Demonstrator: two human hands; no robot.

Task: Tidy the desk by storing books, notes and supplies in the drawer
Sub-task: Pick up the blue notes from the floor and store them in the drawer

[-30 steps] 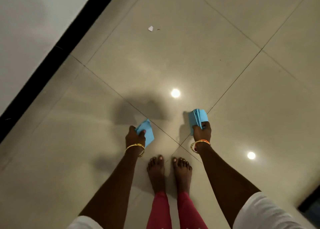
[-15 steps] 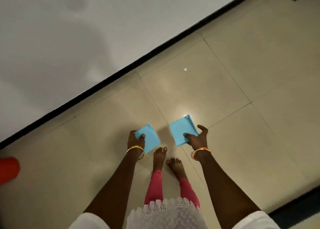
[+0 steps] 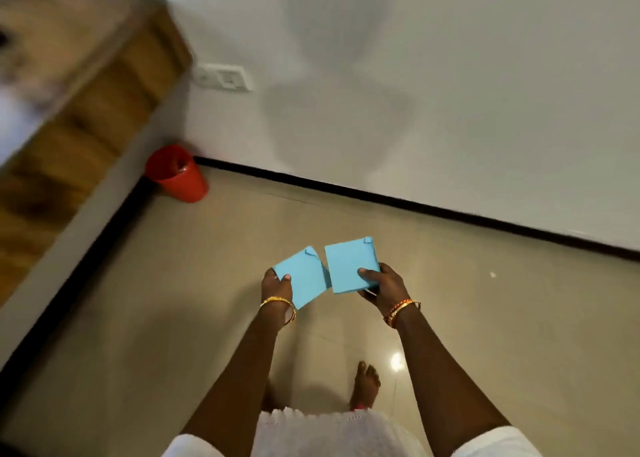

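Observation:
My left hand [image 3: 275, 285] grips a stack of blue notes [image 3: 304, 274] by its lower left corner, thumb on top. Beside it, my right hand [image 3: 379, 283] holds a second stack of blue notes [image 3: 349, 264] from below, thumb pressed on its face. Both stacks are held flat in front of me above the tiled floor, nearly touching at their inner edges. A wooden desk [image 3: 86, 103] stands blurred at the upper left; no drawer can be made out on it.
A red bin [image 3: 176, 174] sits on the floor in the corner between the desk and the white wall. A wall socket [image 3: 223, 77] is above it. A black skirting strip [image 3: 415, 205] runs along the wall. My bare foot [image 3: 367, 384] stands on the beige tiles.
The view has swung up and left, bringing the desk, red bin and wall into sight. Both hands rose and turned the blue stacks flat, side by side.

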